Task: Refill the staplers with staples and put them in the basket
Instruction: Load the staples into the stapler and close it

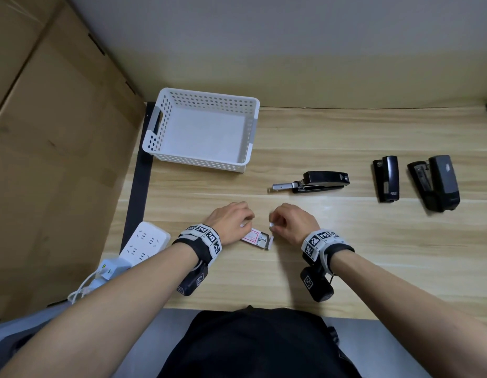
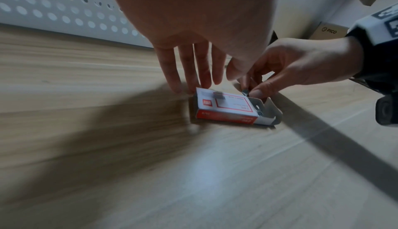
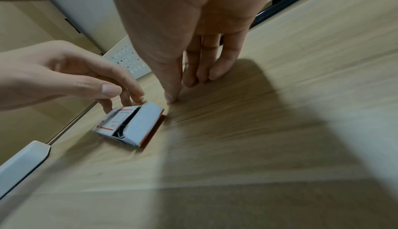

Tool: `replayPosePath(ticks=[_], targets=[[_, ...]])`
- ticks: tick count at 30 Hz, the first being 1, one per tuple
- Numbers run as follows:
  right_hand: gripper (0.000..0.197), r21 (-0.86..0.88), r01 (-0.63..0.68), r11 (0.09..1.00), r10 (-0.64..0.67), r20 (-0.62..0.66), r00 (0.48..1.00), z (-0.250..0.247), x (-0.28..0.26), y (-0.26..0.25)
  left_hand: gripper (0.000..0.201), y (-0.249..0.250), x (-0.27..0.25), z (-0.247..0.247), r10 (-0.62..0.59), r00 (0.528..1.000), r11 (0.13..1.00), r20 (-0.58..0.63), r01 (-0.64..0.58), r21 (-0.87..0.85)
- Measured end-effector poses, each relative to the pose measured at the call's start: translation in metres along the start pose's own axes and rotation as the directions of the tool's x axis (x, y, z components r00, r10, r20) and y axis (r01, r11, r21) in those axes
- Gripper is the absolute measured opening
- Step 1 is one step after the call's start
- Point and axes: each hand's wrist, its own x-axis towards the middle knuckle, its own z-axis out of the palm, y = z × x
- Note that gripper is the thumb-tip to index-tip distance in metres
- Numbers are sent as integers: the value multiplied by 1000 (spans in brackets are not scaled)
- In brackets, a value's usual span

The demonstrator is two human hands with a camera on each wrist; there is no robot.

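Observation:
A red and white staple box [image 1: 255, 238] lies open on the table between my hands, with staples showing in its open end [image 3: 120, 131]. My left hand [image 1: 245, 224] rests its straight fingertips [image 2: 185, 86] on the box's far edge. My right hand [image 1: 273, 227] pinches a short strip of staples [image 2: 245, 93] between thumb and forefinger just above the open end. A black stapler [image 1: 313, 182] lies beyond my hands with its staple tray slid out. Two more black staplers [image 1: 386, 178] [image 1: 436, 184] lie at the right. The white perforated basket [image 1: 157, 148] stands empty at the back left.
A white power strip [image 1: 144, 242] with plugs and cables lies at the table's left front corner. Large cardboard boxes [image 1: 51, 137] stand to the left of the table. A wall closes off the back edge.

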Motion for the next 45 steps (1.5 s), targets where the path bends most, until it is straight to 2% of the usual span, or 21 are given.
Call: replayPosePath(ticks=[3,9,15,20,24,32,38,45], targets=[[7,2,24,1000,-24,-28,999,2,-2,1,28,0,-2,2,-4,1000,1000,14,4,-5],[17,-43,71,997,-74,-59,996,5,-4,5,29,1,-6,3,-10,1000,1000,9,10,-8],[17,-28,11,1000,-13,-64,998,3,2,-4,28,3,-6,4,-12,1000,1000,8,12,-7],[14,63,-4,998,9,-81,997,1,0,-3,28,3,-5,3,-16,1000,1000,16,16,-15],[24,138,24,990,-21,-24,999,2,-4,5,27,3,-4,1,-20,1000,999,23,21,-24],[28,39,116,992,-118,56,991,-2,-4,9,29,3,-1,1,-28,999,999,41,30,-29],[16,8,123,992,-123,60,991,-1,-5,9,29,4,-1,2,-42,998,998,49,44,-34],[32,30,155,987,-157,70,985,-1,-4,10,28,4,-2,3,-49,998,998,47,51,-37]])
